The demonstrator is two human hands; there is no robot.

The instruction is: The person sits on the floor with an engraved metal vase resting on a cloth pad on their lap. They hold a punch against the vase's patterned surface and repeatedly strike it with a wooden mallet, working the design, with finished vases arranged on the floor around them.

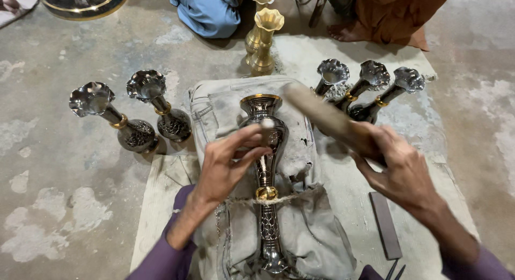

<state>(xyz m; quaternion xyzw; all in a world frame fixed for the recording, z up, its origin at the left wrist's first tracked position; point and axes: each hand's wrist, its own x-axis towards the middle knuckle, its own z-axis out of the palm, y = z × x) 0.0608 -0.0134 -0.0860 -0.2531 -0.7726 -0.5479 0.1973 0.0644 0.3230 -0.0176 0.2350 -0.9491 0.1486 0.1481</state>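
Observation:
A dark engraved metal vase (266, 205) with gold bands lies on a grey padded cloth (311, 231), tied down with string at its gold ring. My left hand (228, 164) rests on the vase's neck and pinches a small tool against it. My right hand (399, 167) grips a wooden stick (322, 116) that slants up and left above the vase's mouth. The stick is blurred.
Two dark vases (137, 116) stand at left, three more (370, 89) at right, two brass vases (263, 35) behind. A flat dark bar (385, 226) lies at lower right. People in blue (206, 11) and orange (394, 14) cloth sit beyond.

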